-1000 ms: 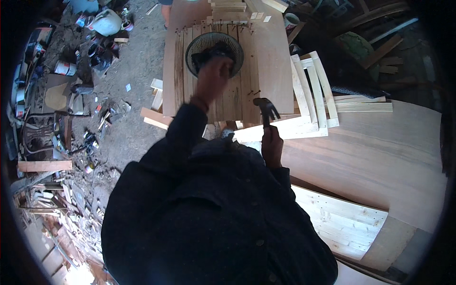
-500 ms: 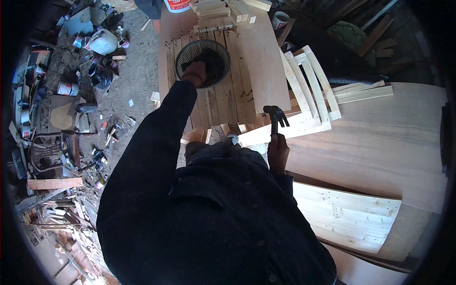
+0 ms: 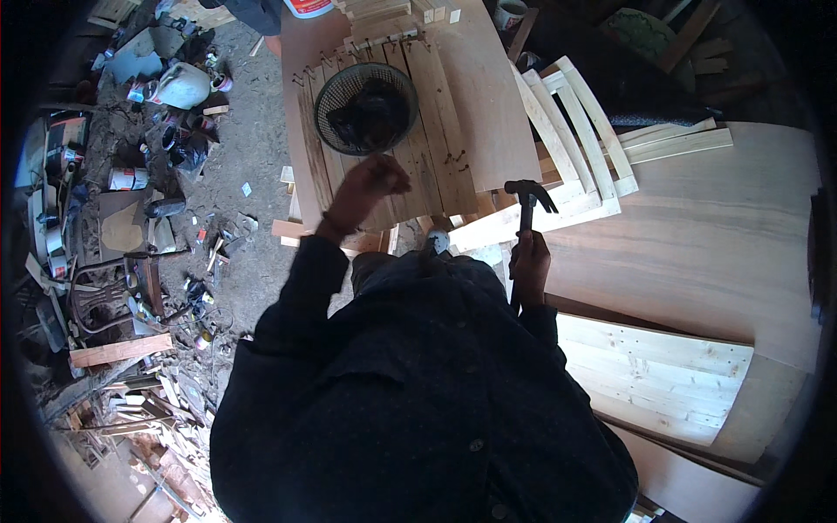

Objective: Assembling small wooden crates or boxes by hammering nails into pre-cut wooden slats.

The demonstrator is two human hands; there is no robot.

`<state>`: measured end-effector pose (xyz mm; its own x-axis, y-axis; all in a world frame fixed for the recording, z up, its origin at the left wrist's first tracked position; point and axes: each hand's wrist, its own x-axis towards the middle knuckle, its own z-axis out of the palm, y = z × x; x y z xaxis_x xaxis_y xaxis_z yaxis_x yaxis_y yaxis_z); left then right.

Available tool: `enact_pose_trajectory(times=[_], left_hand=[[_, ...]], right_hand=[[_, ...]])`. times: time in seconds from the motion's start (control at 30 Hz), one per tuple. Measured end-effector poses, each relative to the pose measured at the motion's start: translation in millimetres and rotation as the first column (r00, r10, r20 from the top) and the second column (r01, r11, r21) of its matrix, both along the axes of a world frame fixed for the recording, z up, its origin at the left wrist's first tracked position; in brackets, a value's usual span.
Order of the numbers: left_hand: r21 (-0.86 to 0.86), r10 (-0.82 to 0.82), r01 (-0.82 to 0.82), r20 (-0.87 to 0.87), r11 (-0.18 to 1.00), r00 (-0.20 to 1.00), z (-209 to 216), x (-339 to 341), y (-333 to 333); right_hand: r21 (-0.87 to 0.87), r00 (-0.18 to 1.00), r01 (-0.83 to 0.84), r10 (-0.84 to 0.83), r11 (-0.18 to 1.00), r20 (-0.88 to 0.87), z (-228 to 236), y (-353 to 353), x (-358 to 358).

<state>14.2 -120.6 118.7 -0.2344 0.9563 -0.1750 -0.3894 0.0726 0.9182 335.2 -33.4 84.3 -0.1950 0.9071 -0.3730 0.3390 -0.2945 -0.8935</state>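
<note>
In my right hand point(image 3: 529, 259), closed around its handle, a dark claw hammer point(image 3: 526, 209) stands head up, beside the right near corner of the worktop. My left hand point(image 3: 370, 187) hovers over the near part of a row of wooden planks point(image 3: 433, 105); its fingers are curled together, and whatever they hold is too small to make out. Just beyond it, a round mesh basket point(image 3: 326, 85) with a black plastic bag point(image 3: 375, 112) inside rests on the planks. Several nails point(image 3: 327, 59) stick up along the planks' far end, and several more point(image 3: 455, 160) near the right side.
Beneath the planks lies a wide board point(image 3: 497, 144). Stacked wood strips point(image 3: 379, 19) and a white and red bucket point(image 3: 309, 7) are at its far end. Right of it lean pale wooden frames point(image 3: 575, 131) and a large plywood sheet point(image 3: 680, 209). Scraps and cans litter the floor point(image 3: 248, 148) at left.
My left hand has come out of the basket and moved nearer to me, fingers curled. The right hand keeps hold of the hammer, shifted slightly right in view.
</note>
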Motion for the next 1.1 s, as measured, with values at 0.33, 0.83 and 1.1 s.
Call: enact_pose_trajectory(times=[0.33,0.83,1.1], left_hand=[[-0.017,0.074,-0.125,-0.721,0.992,0.689,-63.5,54.9,47.4],[0.088,0.198,-0.220,-0.813,0.972,0.547,-111.1,65.7,70.8],[0.050,0.118,-0.137,-0.826,0.989,0.552,-114.8,60.4,74.6]], right_hand=[[0.021,0.997,-0.058,0.057,0.998,0.050,-11.3,-4.2,-4.3],[0.004,0.971,-0.171,0.168,0.985,0.169,-6.6,-10.0,-4.2],[0.121,0.953,-0.244,0.215,0.962,0.212,2.0,0.6,-26.3]])
